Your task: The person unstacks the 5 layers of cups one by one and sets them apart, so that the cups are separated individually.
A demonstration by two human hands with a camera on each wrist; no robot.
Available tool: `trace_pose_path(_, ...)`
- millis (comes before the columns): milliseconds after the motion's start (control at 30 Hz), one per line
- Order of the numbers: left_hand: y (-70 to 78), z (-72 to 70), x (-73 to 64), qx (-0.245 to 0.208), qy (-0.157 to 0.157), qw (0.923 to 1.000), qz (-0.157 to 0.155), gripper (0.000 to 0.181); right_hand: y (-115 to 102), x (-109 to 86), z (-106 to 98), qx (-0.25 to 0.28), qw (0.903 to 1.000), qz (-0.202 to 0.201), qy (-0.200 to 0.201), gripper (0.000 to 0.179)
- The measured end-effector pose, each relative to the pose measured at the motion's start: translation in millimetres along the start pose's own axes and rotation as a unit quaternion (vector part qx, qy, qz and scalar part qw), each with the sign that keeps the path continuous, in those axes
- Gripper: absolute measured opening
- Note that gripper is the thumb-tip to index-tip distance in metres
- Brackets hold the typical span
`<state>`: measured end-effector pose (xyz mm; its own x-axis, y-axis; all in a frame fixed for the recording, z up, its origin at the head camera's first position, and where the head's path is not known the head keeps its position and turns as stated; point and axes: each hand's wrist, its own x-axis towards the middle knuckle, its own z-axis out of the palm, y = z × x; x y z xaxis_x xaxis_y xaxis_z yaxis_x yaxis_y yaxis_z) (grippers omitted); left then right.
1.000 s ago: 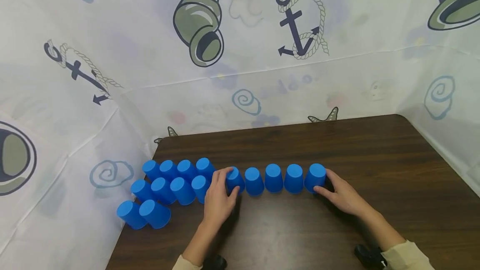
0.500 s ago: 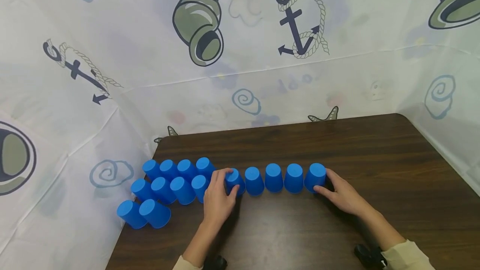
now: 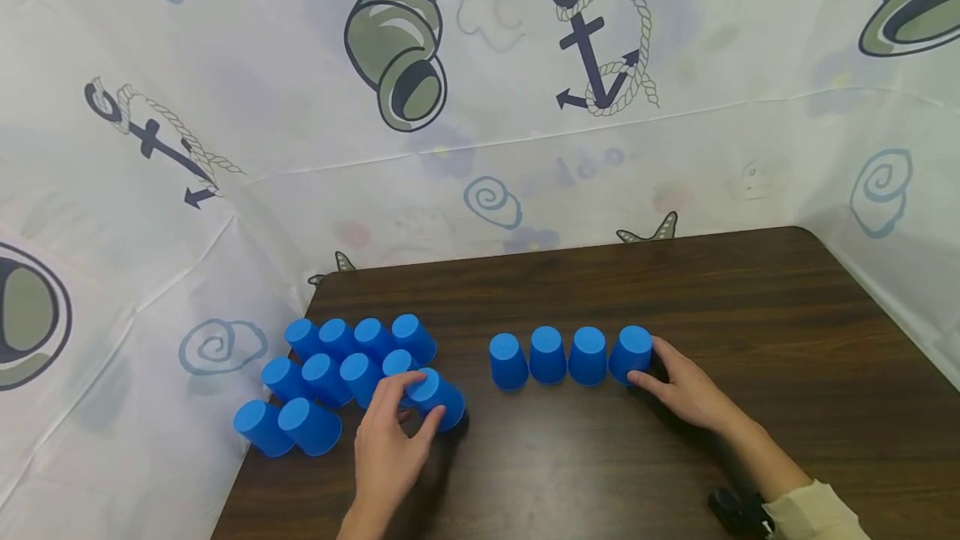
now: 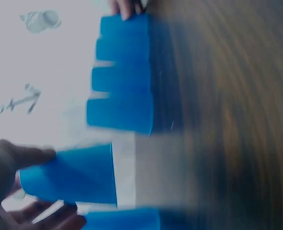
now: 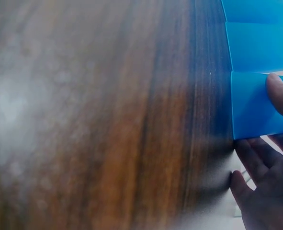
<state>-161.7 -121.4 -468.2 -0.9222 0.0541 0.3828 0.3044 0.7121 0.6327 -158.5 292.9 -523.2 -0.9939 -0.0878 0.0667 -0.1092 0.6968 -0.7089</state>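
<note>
My left hand (image 3: 390, 448) grips an upside-down blue plastic cup (image 3: 442, 402) between thumb and fingers. In the left wrist view, a gap shows between this held cup (image 4: 76, 175) and the tabletop. It hangs just in front of the left cluster, overlapping one cup there. To the right, several more inverted blue cups (image 3: 547, 357) stand in a short row. My right hand (image 3: 690, 390) grips the cup at the row's right end (image 3: 631, 357), thumb at the near side and fingers behind. The right wrist view shows that cup's rim (image 5: 233, 108) on the wood.
Several inverted blue cups (image 3: 322, 379) stand in staggered rows at the left of the dark wooden table (image 3: 600, 465). Two of them (image 3: 310, 427) stand nearer the front left edge. A white sea-patterned cloth (image 3: 487, 123) hangs behind and beside the table.
My left hand has taken the leftmost cup off the row and carried it left and toward me, leaving a gap. My right hand has stayed on the end cup.
</note>
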Motion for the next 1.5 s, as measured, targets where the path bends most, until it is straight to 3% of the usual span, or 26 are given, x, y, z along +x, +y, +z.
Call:
trace_pose_path(233,-23.7,-43.3,-8.6,0.052,0.041,0.9971,-0.036,0.055,-0.7,-0.3,-0.2,0.001,1.0000,-0.006,0.002,0.069)
trace_pose_path(400,-44.7,-58.6,-11.9,0.119,0.062,0.9884,-0.071,0.058,-0.3,-1.3,-0.5,0.002,1.0000,0.000,0.000,0.071)
trace_pose_path(567,-59.5,-60.4,-12.4,0.154,0.058,0.9819,-0.093,0.058,-0.3,-1.4,-1.0,0.003,1.0000,0.005,-0.003,0.072)
trace_pose_path(800,-70.2,-57.5,-10.7,0.167,0.042,0.9787,-0.111,0.055,0.1,-1.5,-0.4,0.003,1.0000,0.003,-0.003,0.072)
trace_pose_path(1100,-73.0,-55.1,-8.1,0.169,0.038,0.9774,-0.122,0.055,-0.2,-1.1,0.0,0.001,1.0000,0.001,-0.002,0.070)
trace_pose_path(1500,-73.1,-55.9,-9.3,0.167,0.044,0.9789,-0.109,0.054,-0.6,-0.6,-1.4,0.001,1.0000,0.002,-0.005,0.070)
